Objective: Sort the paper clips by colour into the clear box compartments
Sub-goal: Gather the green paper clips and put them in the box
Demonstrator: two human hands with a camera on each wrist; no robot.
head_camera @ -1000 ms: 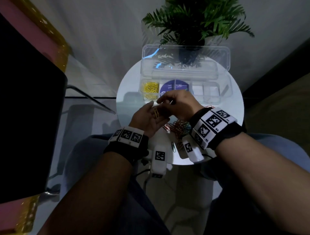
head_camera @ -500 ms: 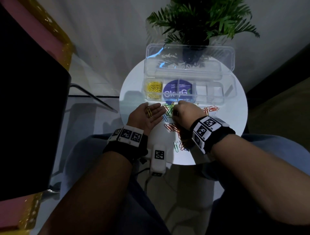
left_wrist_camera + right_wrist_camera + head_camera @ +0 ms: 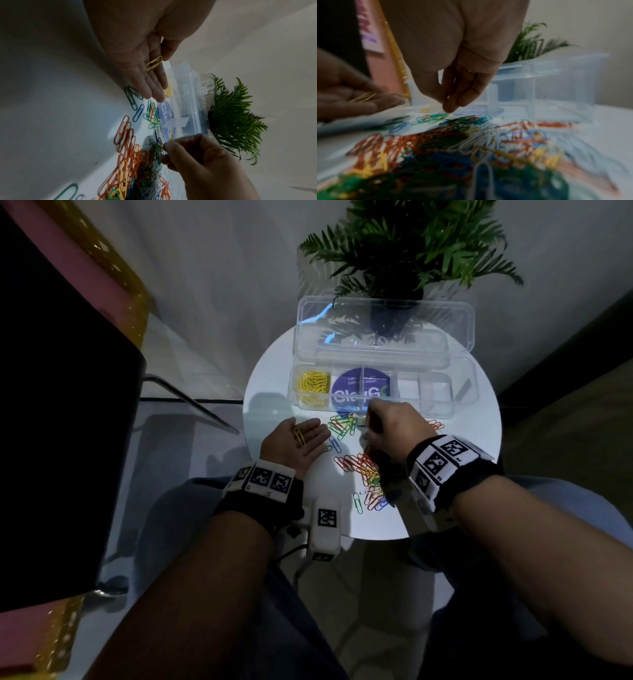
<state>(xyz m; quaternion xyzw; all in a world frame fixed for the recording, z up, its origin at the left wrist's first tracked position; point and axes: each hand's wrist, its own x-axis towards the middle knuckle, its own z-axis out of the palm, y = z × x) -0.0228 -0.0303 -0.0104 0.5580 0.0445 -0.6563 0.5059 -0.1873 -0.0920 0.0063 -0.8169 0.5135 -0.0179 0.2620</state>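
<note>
One round white table (image 3: 462,474) carries one clear box (image 3: 459,392), lid raised, at its 12 o'clock side. One heap of yellow clips (image 3: 312,386) fills the box's leftmost compartment. Loose mixed clips (image 3: 363,470) spread from centre toward 6 o'clock, too many to count. The left hand (image 3: 296,445) lies palm up at 9 o'clock, fingers spread flat, bearing one yellow clip (image 3: 299,436). The right hand (image 3: 394,429) reaches fingertips-down into the clips; whether it pinches one cannot be told.
</note>
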